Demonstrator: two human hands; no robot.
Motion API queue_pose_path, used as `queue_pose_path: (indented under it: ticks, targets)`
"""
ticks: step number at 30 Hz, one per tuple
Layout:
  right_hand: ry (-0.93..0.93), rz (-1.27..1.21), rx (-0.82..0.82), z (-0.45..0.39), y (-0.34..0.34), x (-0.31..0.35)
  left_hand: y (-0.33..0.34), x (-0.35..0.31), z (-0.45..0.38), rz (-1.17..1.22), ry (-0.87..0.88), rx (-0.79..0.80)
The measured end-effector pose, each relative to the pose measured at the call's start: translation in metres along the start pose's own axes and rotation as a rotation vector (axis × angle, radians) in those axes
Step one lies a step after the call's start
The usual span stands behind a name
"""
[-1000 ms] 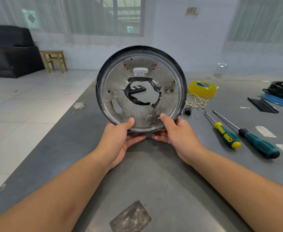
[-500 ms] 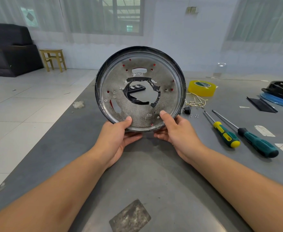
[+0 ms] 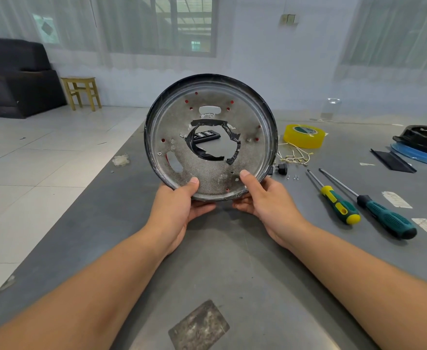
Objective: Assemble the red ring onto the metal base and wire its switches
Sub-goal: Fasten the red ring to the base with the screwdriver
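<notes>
Standing on edge above the grey table [image 3: 232,261], the metal base [image 3: 209,137] faces the camera, a round speckled plate with a dark rim. Black tape [image 3: 213,141] lines its ragged central hole, and red shows through several small holes in the plate, so the red ring appears to sit on the far side, though the ring itself is hidden. The left hand [image 3: 175,205] grips the lower rim with the thumb pressed on the near face and the fingers curled behind. The right hand [image 3: 265,200] grips the rim just right of it in the same way, thumb in front, fingers behind. Through the central hole a dark remote-like object [image 3: 206,135] lies on the table farther off. Right of the base lie a small black plug [image 3: 281,169], a few tiny screws [image 3: 292,177], a tangle of pale wires [image 3: 295,157] and a yellow tape roll [image 3: 304,135]. Nearer on the right are two screwdrivers, one with a yellow-and-green handle [image 3: 340,205], one with a dark teal handle [image 3: 386,219]. At the far left, on the tiled floor, stand a wooden stool [image 3: 82,92] and a black sofa [image 3: 13,77].
</notes>
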State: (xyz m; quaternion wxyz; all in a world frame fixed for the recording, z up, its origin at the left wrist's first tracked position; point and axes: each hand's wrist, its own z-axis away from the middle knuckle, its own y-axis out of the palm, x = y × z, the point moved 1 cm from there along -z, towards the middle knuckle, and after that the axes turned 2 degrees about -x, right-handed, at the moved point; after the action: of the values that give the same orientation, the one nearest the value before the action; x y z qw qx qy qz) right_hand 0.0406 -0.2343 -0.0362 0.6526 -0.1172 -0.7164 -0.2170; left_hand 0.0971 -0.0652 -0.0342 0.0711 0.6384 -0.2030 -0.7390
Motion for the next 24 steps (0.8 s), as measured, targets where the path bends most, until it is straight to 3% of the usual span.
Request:
queue_pose_path:
  ticks: [9,11,13,17,20,24]
  targets:
    - [-0.015,0.144,0.011,0.01,-0.008,0.012,-0.005,-0.003,0.003,-0.147,0.043,-0.138]
    - [-0.119,0.481,-0.075,0.01,-0.023,0.014,-0.009,-0.007,0.002,-0.171,0.064,-0.159]
    - [-0.305,1.004,-0.2,0.004,-0.047,0.018,-0.01,-0.009,0.002,-0.179,0.1,-0.178]
    - [-0.501,1.562,-0.503,-0.019,-0.081,0.029,-0.006,-0.011,0.005,-0.169,0.123,-0.206]
    - [-0.415,1.816,-0.639,-0.035,-0.093,0.031,-0.004,-0.01,0.007,-0.176,0.139,-0.219]
    - [-0.328,1.924,-0.636,-0.051,-0.089,0.027,-0.003,-0.009,0.005,-0.2,0.151,-0.244]
